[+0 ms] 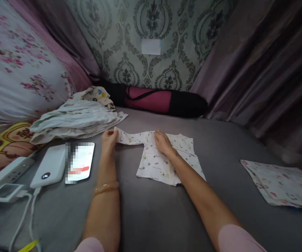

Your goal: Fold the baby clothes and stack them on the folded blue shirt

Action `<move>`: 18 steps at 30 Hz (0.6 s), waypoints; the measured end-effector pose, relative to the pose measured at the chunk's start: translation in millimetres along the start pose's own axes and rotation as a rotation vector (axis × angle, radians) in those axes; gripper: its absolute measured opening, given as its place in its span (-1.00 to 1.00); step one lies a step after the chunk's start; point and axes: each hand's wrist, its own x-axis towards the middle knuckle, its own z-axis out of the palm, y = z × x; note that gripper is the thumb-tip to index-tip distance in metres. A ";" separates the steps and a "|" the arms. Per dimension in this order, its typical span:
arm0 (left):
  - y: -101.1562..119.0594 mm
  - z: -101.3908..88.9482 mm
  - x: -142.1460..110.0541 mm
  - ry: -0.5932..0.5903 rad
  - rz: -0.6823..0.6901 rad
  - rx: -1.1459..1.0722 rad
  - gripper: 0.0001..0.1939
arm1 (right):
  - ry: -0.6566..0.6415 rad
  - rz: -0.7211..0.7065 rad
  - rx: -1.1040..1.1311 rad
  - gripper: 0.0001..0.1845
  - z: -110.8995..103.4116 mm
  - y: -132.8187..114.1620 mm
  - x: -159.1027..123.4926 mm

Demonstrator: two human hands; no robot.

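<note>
Bedsheet (148, 217): left hand (109, 138) pinches shirt sleeve (130, 138), right hand (163, 142) rests flat; powerbank digits (45, 176) unclear

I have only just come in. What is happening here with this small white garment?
A person is handling the small white garment, which lies spread on a grey surface. The left hand holds the end of one sleeve, stretched out sideways, while the right hand rests on the garment's upper part. A heap of cloth lies beyond the left hand, and a folded patterned cloth lies apart, off to the right.
</note>
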 end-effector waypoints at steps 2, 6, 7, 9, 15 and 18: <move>2.5 2.7 0.6 -0.012 -0.091 -0.208 -0.73 | -0.037 -0.012 0.025 -0.50 9.8 -14.0 7.7; 8.0 7.2 3.3 0.003 -0.225 -0.494 -0.76 | -0.124 0.027 0.031 -0.45 19.6 -25.0 13.8; 9.1 7.8 4.3 0.005 -0.237 -0.532 -0.76 | -0.144 0.039 0.034 -0.43 20.0 -25.9 13.7; 11.2 8.4 6.0 -0.020 -0.250 -0.583 -0.77 | -0.175 0.050 0.040 -0.38 19.0 -27.4 12.5; 19.6 6.2 4.2 -0.162 -0.333 -0.778 -0.91 | -0.288 0.091 0.031 -0.29 10.3 -33.8 10.7; 25.6 4.2 2.7 -0.193 -0.279 -0.676 -0.94 | -0.347 0.107 0.017 -0.28 5.5 -35.5 13.8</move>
